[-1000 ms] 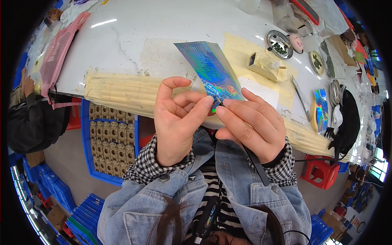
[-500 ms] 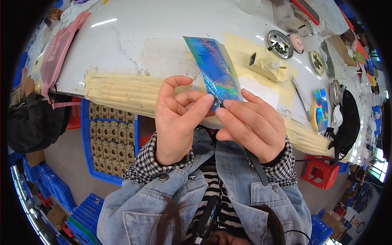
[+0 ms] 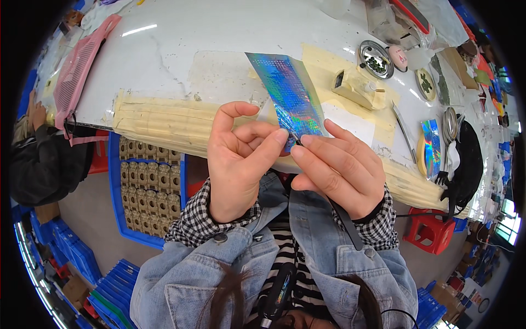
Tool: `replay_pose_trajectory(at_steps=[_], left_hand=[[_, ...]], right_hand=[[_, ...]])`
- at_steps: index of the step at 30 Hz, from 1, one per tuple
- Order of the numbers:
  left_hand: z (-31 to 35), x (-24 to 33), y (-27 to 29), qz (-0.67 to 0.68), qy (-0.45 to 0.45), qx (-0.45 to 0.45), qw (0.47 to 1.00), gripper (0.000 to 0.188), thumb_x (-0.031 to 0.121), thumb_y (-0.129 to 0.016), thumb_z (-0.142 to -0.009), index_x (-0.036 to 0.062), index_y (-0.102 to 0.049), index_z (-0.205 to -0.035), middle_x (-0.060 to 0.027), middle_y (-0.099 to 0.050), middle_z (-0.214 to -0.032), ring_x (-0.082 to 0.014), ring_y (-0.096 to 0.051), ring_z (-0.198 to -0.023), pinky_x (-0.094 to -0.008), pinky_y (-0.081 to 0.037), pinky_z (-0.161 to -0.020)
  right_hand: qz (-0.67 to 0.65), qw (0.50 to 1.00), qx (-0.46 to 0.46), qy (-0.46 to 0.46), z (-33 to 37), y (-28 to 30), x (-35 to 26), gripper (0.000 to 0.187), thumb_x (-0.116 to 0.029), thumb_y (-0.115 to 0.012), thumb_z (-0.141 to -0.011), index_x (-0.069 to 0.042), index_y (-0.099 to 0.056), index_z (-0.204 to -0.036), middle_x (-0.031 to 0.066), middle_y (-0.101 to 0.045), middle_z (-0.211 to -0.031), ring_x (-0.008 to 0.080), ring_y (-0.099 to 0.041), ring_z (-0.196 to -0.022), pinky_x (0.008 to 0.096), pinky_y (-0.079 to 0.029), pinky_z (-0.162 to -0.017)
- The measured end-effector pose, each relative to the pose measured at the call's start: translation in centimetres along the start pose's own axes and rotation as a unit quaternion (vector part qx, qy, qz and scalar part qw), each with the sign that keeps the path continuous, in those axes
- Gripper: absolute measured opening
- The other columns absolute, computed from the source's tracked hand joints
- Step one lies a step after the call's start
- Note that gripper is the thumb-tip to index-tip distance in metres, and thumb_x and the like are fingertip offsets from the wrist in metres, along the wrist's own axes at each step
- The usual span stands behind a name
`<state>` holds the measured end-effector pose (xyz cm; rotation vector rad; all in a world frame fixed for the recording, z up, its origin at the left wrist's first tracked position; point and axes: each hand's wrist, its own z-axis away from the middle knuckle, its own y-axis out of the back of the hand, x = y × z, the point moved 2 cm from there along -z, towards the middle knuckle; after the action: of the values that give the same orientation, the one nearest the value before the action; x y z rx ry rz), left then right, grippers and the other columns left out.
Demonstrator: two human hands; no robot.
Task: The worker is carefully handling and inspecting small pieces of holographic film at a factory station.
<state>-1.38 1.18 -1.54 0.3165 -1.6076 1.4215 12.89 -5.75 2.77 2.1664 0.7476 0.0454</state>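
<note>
Between the thumb and fingers of my left hand point(image 3: 239, 164) is the lower end of a shiny blue holographic sheet point(image 3: 293, 90), covered in rows of small marks. It slants up and away over the table edge. My right hand point(image 3: 345, 170) is closed around slim black tweezers point(image 3: 349, 227); their rear end sticks out below the palm. The dark tips meet the sheet's lower end close to my left thumb. Whatever tiny piece may lie at the tips is too small to make out.
On the table point(image 3: 181, 33) stand a cream block-shaped fixture point(image 3: 356, 90), a round metal dish point(image 3: 376, 59) of small dark pieces and a silver tool point(image 3: 404, 131). A tape roll point(image 3: 430, 148) lies right. Below left sits a blue crate point(image 3: 116, 192) of camouflage-patterned parts; a person point(image 3: 52, 159) sits beyond.
The holographic sheet has tilted slightly, its upper end dipping and its reflections shifting. The tweezers' rear end has moved a little right. Both hands stay nearly in place.
</note>
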Motion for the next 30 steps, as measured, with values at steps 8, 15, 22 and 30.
replay_pose_trajectory(at_steps=[8,15,22,30], left_hand=[[0.02,-0.06,0.11,0.001,0.001,0.0,1.0,0.041,-0.009,-0.06,-0.083,0.0003,-0.036,-0.115,-0.0129,-0.066,-0.088,-0.0132,-0.064,-0.079,-0.0236,-0.052,-0.072],[0.06,-0.03,0.11,-0.001,0.003,-0.004,1.0,0.042,-0.01,-0.06,-0.083,0.0006,-0.036,-0.115,-0.0126,-0.066,-0.087,-0.0131,-0.064,-0.08,-0.0235,-0.052,-0.072],[0.07,-0.2,0.19,-0.004,-0.004,-0.011,1.0,0.042,-0.01,-0.06,-0.083,0.0007,-0.035,-0.115,-0.0139,-0.067,-0.089,-0.0136,-0.064,-0.081,-0.0238,-0.052,-0.072],[0.13,-0.06,0.08,-0.011,0.0,-0.01,1.0,0.043,-0.011,-0.06,-0.082,0.0009,-0.035,-0.115,-0.0139,-0.067,-0.088,-0.0136,-0.064,-0.08,-0.0238,-0.052,-0.072]], right_hand=[[0.0,1.0,0.0,0.008,0.03,-0.06,0.02,0.033,-0.028,-0.072,-0.076,-0.002,-0.068,-0.098,0.0097,-0.066,-0.091,0.0212,-0.067,-0.081,0.0394,-0.056,-0.08],[-0.014,1.0,0.003,0.0,0.18,-0.06,0.06,0.035,-0.027,-0.073,-0.075,-0.002,-0.068,-0.098,0.0099,-0.066,-0.091,0.0217,-0.067,-0.082,0.0397,-0.056,-0.08],[-0.034,0.999,-0.002,-0.016,0.24,0.13,0.03,0.035,-0.026,-0.073,-0.074,-0.002,-0.068,-0.099,0.0105,-0.066,-0.092,0.0223,-0.067,-0.082,0.0402,-0.056,-0.08],[-0.017,1.0,0.001,-0.004,0.41,0.07,-0.02,0.035,-0.026,-0.073,-0.074,-0.002,-0.068,-0.1,0.0103,-0.066,-0.092,0.0215,-0.067,-0.081,0.0391,-0.057,-0.078]])
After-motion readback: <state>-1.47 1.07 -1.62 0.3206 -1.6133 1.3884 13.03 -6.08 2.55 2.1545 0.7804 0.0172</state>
